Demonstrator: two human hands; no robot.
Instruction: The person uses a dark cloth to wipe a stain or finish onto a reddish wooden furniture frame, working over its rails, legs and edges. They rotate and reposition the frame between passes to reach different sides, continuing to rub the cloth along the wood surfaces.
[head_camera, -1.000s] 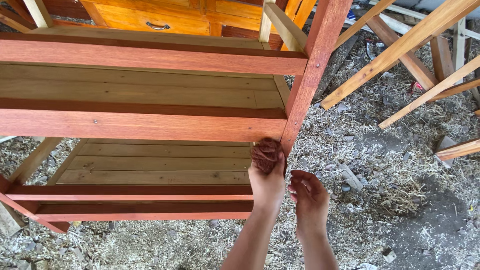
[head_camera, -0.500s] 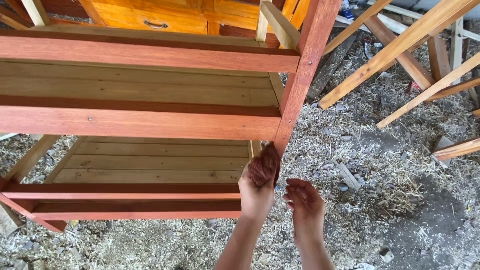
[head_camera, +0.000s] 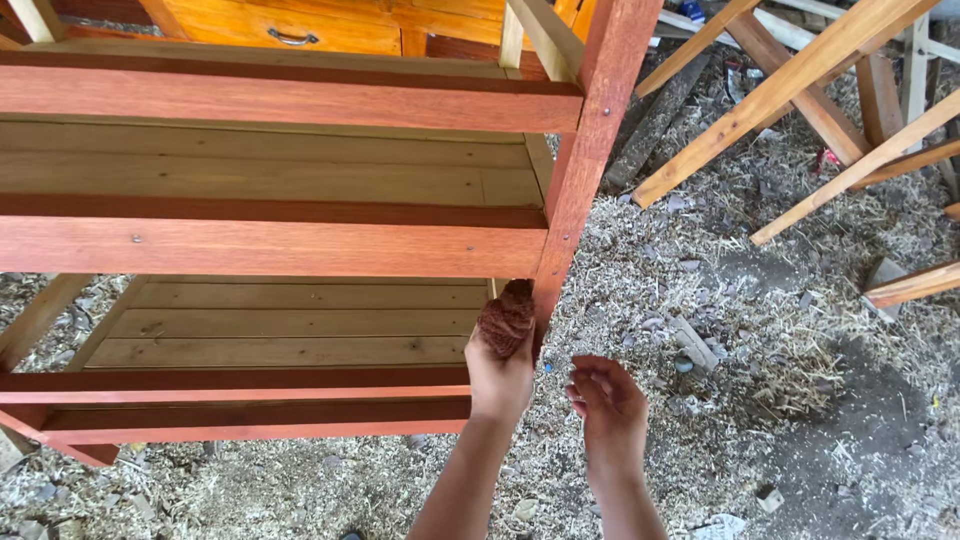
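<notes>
The red-stained wooden shelf rack (head_camera: 300, 240) carries pale plank shelves with nothing on them, and its top and left end run out of view, as does the orange drawer unit with a metal handle (head_camera: 300, 25) behind it. The left hand (head_camera: 500, 375) is clenched around a reddish-brown wad of cloth (head_camera: 506, 318), pressing it against the rack's right front post just under the middle rail. The right hand (head_camera: 608, 410) hangs loosely curled and empty beside it, over the sawdust-strewn ground (head_camera: 740, 400).

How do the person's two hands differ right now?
The left hand grips a reddish-brown rag pressed against the red post of the shelf; the right hand holds nothing. The left hand is raised higher and closed, while the right hand hangs lower, fingers loosely curled, apart from the wood. Both are bare.
</notes>
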